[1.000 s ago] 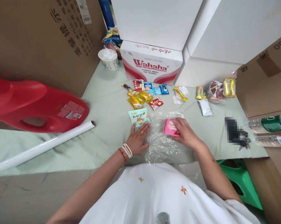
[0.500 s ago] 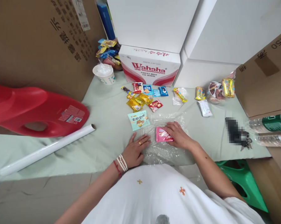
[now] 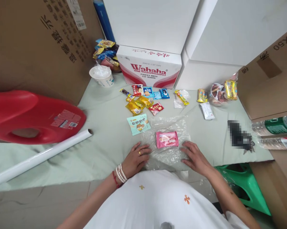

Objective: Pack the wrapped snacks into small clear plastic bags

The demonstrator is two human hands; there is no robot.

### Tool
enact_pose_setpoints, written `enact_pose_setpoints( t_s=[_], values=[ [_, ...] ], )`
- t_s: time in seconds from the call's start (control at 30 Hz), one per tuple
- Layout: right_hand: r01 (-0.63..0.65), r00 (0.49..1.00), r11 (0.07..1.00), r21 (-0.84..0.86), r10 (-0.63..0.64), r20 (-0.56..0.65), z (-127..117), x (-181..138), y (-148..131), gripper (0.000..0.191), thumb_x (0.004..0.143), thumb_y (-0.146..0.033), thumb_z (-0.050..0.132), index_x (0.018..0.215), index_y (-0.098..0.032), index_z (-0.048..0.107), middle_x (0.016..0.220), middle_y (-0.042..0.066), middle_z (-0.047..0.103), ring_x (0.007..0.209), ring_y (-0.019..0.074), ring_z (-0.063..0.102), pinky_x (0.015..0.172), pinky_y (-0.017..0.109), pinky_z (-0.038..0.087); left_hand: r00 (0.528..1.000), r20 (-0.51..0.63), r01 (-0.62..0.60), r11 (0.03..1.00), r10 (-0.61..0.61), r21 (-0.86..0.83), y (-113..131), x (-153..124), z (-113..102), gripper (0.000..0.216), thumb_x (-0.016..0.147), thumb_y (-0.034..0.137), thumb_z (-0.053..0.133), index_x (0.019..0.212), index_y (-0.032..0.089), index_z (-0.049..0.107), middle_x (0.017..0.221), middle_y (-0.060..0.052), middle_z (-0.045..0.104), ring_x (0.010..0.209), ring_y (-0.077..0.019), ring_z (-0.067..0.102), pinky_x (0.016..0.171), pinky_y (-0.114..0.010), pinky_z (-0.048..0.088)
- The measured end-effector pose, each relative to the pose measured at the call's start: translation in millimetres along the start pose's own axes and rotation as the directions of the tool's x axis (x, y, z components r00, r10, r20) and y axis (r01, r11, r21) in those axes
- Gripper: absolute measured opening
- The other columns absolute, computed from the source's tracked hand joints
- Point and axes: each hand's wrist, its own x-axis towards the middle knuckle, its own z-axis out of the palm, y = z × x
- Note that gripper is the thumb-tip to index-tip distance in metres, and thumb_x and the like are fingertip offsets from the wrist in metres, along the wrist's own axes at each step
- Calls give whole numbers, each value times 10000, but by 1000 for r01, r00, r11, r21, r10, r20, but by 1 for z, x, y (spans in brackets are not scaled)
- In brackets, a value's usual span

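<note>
A pink snack packet (image 3: 167,139) lies flat on a sheet of clear plastic wrap (image 3: 162,159) in front of me. My left hand (image 3: 136,157) rests with spread fingers at the wrap's left edge. Fingers apart, my right hand (image 3: 196,157) touches the wrap's right side, a short way from the packet. Neither hand holds anything. A mint-green nut packet (image 3: 139,124) lies just beyond my left hand. Behind it sit several small snacks, among them a red packet (image 3: 156,108) and gold-wrapped packets (image 3: 134,107).
A red jug (image 3: 36,117) and a white roll (image 3: 43,156) lie at left. A paper cup (image 3: 101,75) and a Wahaha carton (image 3: 149,68) stand at the back. Wrapped snacks (image 3: 207,111), a pixelated dark object with keys (image 3: 240,136) and water bottles (image 3: 274,126) are on the right.
My right hand has let go of the pink packet and moved right and toward me, onto the wrap's right side. My left hand stays at the left edge. The view has shifted slightly.
</note>
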Motion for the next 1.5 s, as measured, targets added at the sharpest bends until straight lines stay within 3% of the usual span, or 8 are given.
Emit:
enact_pose_setpoints(
  t_s=[0.27, 0.47, 0.63, 0.73, 0.87, 1.1, 1.3, 1.5],
  values=[
    [-34, 997, 982, 184, 45, -60, -24, 26, 3, 179, 1034, -303, 538, 1031, -249, 708, 963, 82, 704, 1005, 239, 646, 876, 400, 548, 951, -135, 247, 946, -278, -209, 0, 22, -18, 244, 1033, 337, 434, 981, 231, 648, 1047, -67, 774, 1024, -209, 713, 1043, -433, 492],
    [-278, 953, 960, 25, 272, 135, -45, 97, 27, 253, 1030, -310, 493, 1014, -206, 723, 956, 67, 739, 873, 204, 666, 792, 303, 491, 717, -393, 640, 767, -575, 45, -8, 60, -16, 268, 938, 404, 525, 755, 225, 601, 790, -97, 670, 867, -306, 598, 843, -469, 483],
    [-296, 946, 891, -344, 323, 21, -41, 148, 31, 333, 1037, -349, 489, 1228, -173, 698, 1127, 154, 702, 1102, 294, 581, 850, 336, 455, 611, -637, 687, 715, -471, 130, -3, 62, -24, 227, 874, 298, 566, 1035, 162, 651, 1031, -168, 677, 1001, -344, 572, 913, -511, 452],
    [-205, 966, 929, -308, 243, 89, -28, 174, 28, 394, 1009, -337, 562, 1355, -159, 623, 1268, 175, 648, 1138, 293, 556, 930, 354, 439, 711, -631, 540, 816, -310, 208, 17, 60, -30, 220, 911, 207, 503, 1046, 198, 677, 1027, -137, 692, 992, -314, 587, 934, -505, 437],
    [-181, 957, 955, -233, 226, 182, -9, 200, 30, 453, 862, -282, 754, 1276, -123, 662, 1053, 150, 698, 1067, 291, 566, 925, 358, 422, 988, -136, 105, 967, -74, 232, 43, 81, -21, 415, 964, 167, 437, 1289, 270, 673, 1283, -100, 705, 1096, -275, 613, 949, -464, 440],
    [-128, 962, 989, -69, 141, 236, -29, 191, 14, 229, 951, -208, 520, 956, -170, 746, 759, -1, 631, 686, 135, 542, 680, 237, 400, 977, 160, 91, 957, -140, 277, 48, 111, 8, 472, 1000, 143, 427, 1430, 236, 596, 1514, -83, 590, 1187, -262, 616, 924, -435, 465],
    [165, 972, 983, -82, -148, 185, -13, 118, -13, 323, 1045, -240, 424, 1121, -201, 735, 822, 45, 584, 737, 178, 496, 657, 276, 380, 986, 96, 112, 971, -135, 209, 45, 106, 17, 441, 1007, 128, 427, 1393, 212, 625, 1439, -99, 652, 1182, -255, 659, 936, -430, 524],
    [249, 963, 951, -184, -223, 150, 22, 79, -4, 555, 1032, -80, 315, 1506, -284, 521, 924, 62, 592, 872, 221, 515, 759, 328, 460, 954, -188, 174, 942, -234, -286, 18, 78, 4, 382, 895, 103, 457, 1086, 236, 759, 1221, -70, 763, 1095, -213, 715, 952, -405, 581]
  ],
)
